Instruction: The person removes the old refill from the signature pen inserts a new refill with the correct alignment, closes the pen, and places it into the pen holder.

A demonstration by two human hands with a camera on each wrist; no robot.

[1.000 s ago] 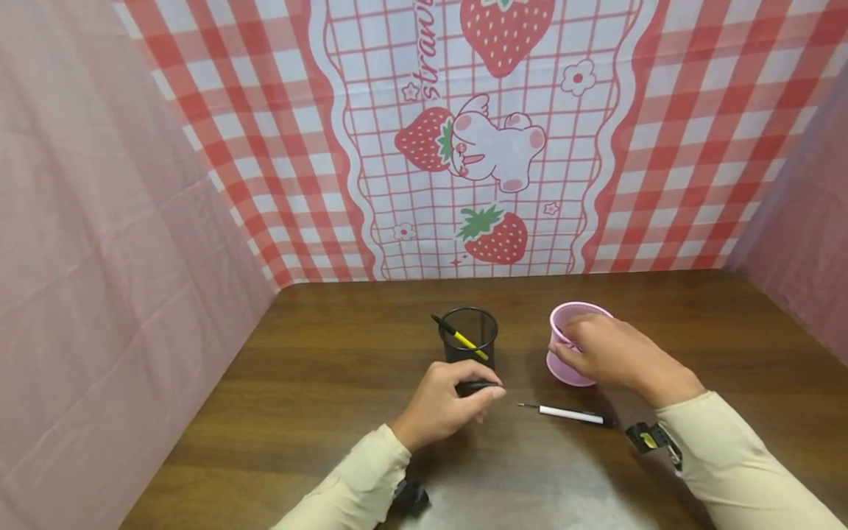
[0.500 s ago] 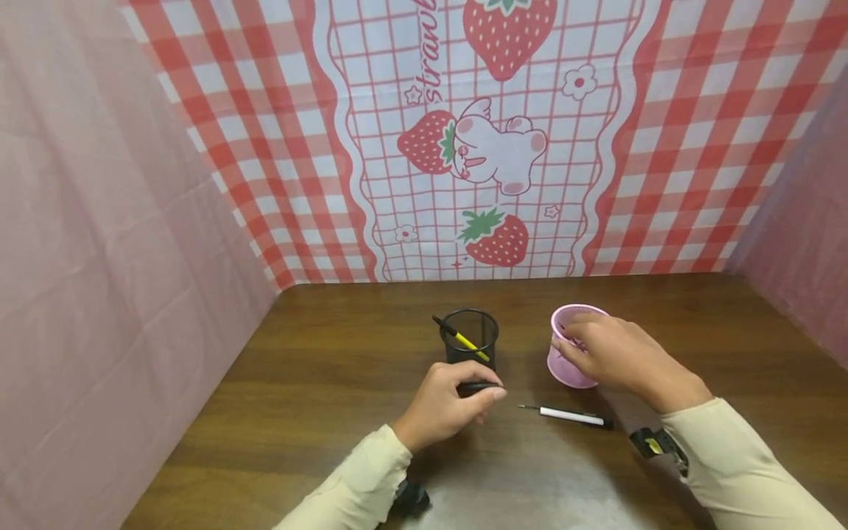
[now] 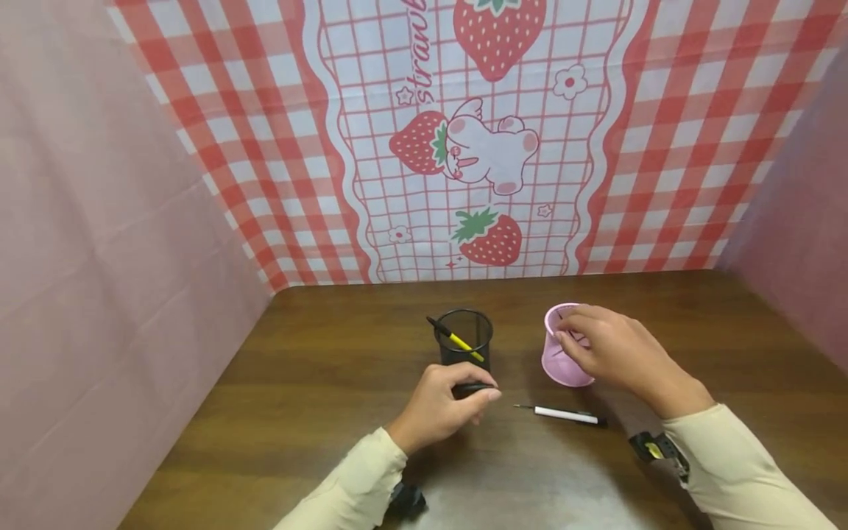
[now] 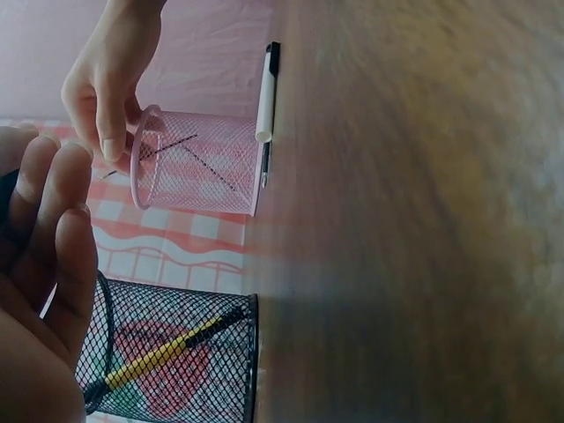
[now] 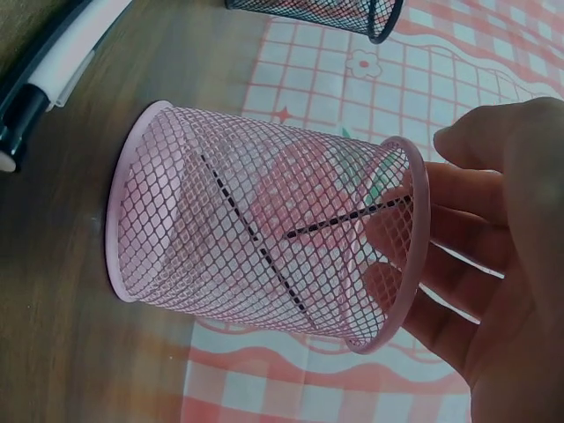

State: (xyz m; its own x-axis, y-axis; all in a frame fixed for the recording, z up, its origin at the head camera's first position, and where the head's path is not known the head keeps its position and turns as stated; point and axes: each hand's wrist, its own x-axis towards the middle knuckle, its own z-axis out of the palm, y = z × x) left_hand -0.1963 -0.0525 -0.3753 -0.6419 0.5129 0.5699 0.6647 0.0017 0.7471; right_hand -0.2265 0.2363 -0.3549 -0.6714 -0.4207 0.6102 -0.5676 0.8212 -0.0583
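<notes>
My left hand (image 3: 440, 405) grips a slim black pen-like piece (image 3: 470, 389), mostly hidden by the fingers, in front of the black mesh pen cup (image 3: 450, 355). The right hand (image 3: 612, 353) reaches into the mouth of the pink mesh pen cup (image 5: 247, 273) from above. Its fingertips and thumb are round one thin dark stick (image 5: 344, 218), whose upper end pokes out past the rim. A second thin dark stick (image 5: 256, 238) leans inside the cup. The pink cup stands upright, with the fingers inside its rim.
A white-barrelled pen with a bare metal tip (image 3: 566, 416) lies on the brown wooden table (image 3: 331, 338) in front of the pink cup. A yellow and black pen (image 3: 457, 340) leans in the black cup. A strawberry-print cloth (image 3: 430, 199) hangs behind the table.
My right hand has risen slightly out of the pink cup, so more of its fingertips and the thin sticks show. The left hand has stayed nearly still with its black piece.
</notes>
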